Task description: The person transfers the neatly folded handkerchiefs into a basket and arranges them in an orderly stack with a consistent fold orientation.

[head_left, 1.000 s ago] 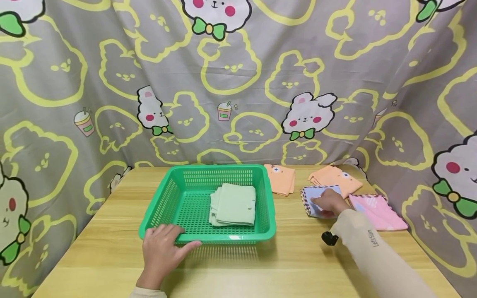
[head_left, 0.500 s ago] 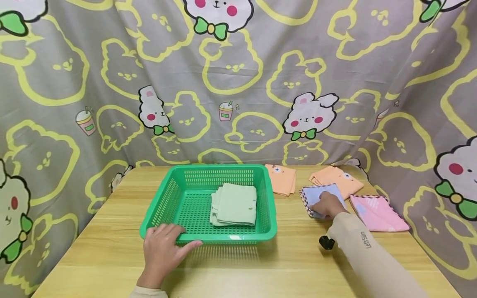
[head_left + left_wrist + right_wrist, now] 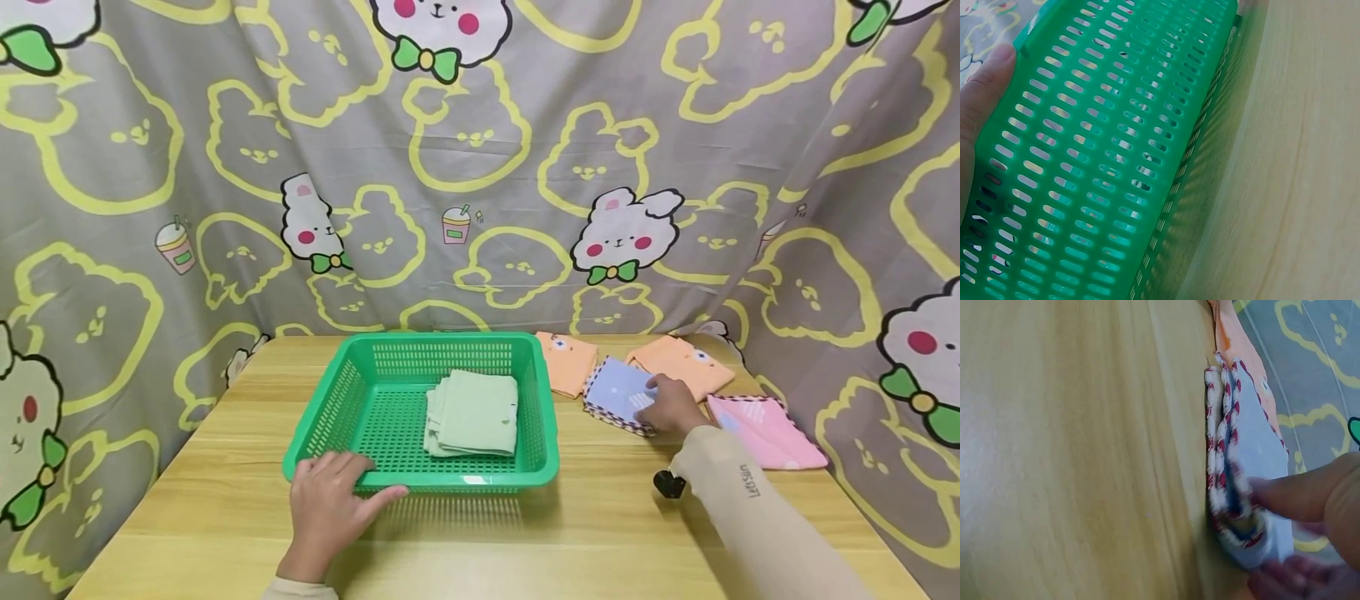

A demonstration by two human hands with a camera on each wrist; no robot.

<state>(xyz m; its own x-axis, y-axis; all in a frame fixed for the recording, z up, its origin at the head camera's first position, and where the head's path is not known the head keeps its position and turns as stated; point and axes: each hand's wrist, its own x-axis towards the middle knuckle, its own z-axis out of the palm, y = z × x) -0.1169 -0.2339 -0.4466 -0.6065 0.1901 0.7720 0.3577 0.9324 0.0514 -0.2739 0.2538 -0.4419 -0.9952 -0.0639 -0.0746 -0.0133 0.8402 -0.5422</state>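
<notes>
My left hand (image 3: 330, 508) grips the green plastic basket (image 3: 480, 481) at its near left corner, fingers over the rim and thumb along the front. The left wrist view shows the thumb (image 3: 988, 84) at the basket's slotted wall (image 3: 1085, 156). A folded pale green towel (image 3: 476, 412) lies in the right half of the basket. My right hand (image 3: 675, 406) pinches the right corner of a folded blue towel (image 3: 615, 387) with a checked border. In the right wrist view its thumb (image 3: 1300, 490) lies against the layered edge of that towel, and the other fingers are blurred.
A folded orange towel (image 3: 567, 362) lies behind the basket's right side. Another orange towel (image 3: 678, 362) and a pink towel (image 3: 765, 429) lie at the right of the wooden table (image 3: 480, 550). A patterned curtain (image 3: 495, 167) hangs around the back and sides.
The blue towel has shifted left and turned, its left corner now close to the nearer orange towel. My right hand moved slightly to its right edge. The left hand stays on the basket.
</notes>
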